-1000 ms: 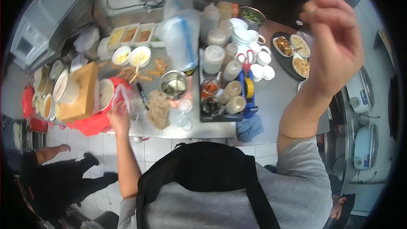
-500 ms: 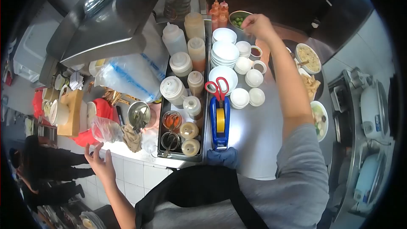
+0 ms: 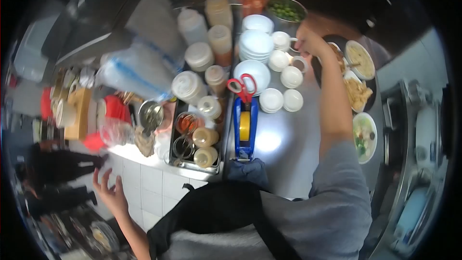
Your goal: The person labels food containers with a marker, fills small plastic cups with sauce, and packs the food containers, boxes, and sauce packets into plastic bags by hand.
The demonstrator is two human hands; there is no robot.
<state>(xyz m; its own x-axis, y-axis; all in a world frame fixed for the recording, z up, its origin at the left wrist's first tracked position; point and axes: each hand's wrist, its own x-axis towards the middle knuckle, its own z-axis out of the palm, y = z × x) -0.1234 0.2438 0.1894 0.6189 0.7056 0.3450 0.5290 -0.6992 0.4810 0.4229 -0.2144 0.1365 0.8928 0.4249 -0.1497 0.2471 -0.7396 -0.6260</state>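
Note:
My right hand (image 3: 313, 42) is over the far part of the counter, its fingers pinched together and pointing down. Whatever they hold, if anything, is hidden. Just below the fingertips are small sauce cups (image 3: 301, 63), beside stacks of small white bowls (image 3: 278, 60). Farther off, past the hand, a metal bowl (image 3: 288, 22) holds several small green citrus fruits (image 3: 284, 10). My left hand (image 3: 111, 192) hangs in the air at the lower left, fingers spread, touching nothing.
A blue tape dispenser (image 3: 238, 135) with red scissors (image 3: 245, 88) stands mid-counter, by larger white bowls (image 3: 255, 42). Left of it, a tray (image 3: 214, 168) carries several squeeze bottles (image 3: 187, 86). Food bowls (image 3: 365, 137) line the right. A person (image 3: 57, 166) stands at far left.
My right hand has moved from the bowl of green fruits toward the small sauce cups. My left hand stays open in nearly the same place. The whole view has shifted slightly.

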